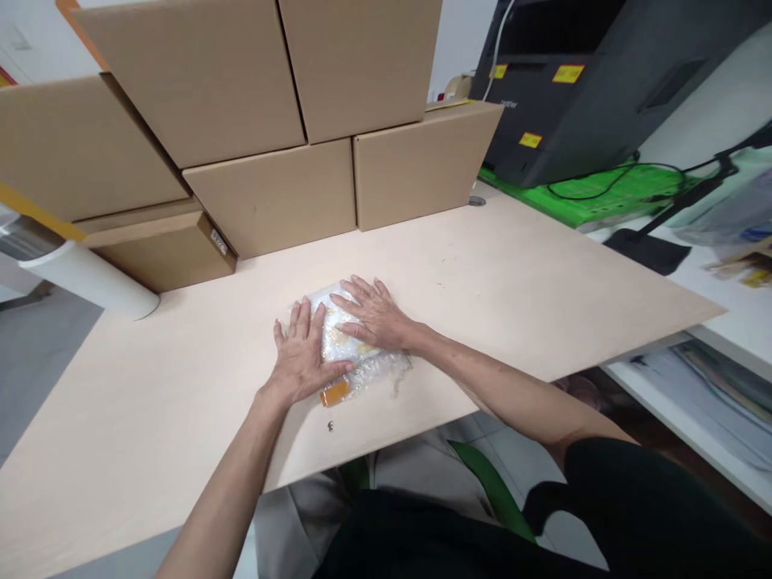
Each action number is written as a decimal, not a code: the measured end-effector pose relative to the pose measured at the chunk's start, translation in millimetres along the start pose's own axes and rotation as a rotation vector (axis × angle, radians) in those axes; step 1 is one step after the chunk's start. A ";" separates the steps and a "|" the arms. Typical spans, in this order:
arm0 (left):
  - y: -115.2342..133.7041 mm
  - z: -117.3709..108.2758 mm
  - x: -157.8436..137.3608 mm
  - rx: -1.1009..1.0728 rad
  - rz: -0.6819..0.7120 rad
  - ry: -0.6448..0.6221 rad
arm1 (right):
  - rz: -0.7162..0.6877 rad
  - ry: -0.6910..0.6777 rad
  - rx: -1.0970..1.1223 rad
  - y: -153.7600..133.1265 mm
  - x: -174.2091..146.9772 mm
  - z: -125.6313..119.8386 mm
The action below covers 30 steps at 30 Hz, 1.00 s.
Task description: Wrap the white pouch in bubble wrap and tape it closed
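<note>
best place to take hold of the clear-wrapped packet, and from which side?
Probably the near flap of loose wrap, pinched from the table's near edge. It sticks out past the body of the packet, looks thin and crinkled, and is mostly uncovered, unlike the body. The packet lies flat, and boxes stand beyond its far side. Loose film may slip in a lift.

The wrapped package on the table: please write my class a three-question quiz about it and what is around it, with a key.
1. True or false: the left hand is clenched in a fist beside the package.
2. What colour is the patch at the wrap's near edge? A) blue B) orange C) green
3. Fill in: stacked beyond the package are cardboard ____.

Key: 1. False, its fingers are spread. 2. B. 3. boxes.
</note>
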<state>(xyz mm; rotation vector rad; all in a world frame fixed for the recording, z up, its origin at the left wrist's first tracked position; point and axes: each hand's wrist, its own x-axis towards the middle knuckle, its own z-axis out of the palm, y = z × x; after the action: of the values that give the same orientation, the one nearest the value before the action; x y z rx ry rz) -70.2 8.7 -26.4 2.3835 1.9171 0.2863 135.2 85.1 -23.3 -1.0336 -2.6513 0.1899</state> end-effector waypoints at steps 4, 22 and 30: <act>3.1 -3.8 -0.9 -0.010 -0.035 -0.031 | 0.005 -0.023 0.009 -1.1 -0.8 -0.4; -0.5 -7.3 -7.6 -0.144 -0.049 0.083 | 0.017 -0.023 0.252 2.0 -1.6 -15.7; -6.5 -8.6 -7.4 -0.260 -0.165 0.106 | 0.038 -0.018 0.304 16.2 0.4 -11.8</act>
<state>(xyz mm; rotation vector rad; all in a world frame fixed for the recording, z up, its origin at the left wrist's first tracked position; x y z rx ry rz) -79.5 2.4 -19.9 2.0712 1.9664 0.6193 149.0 97.4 -15.6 -0.9835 -2.5148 0.5927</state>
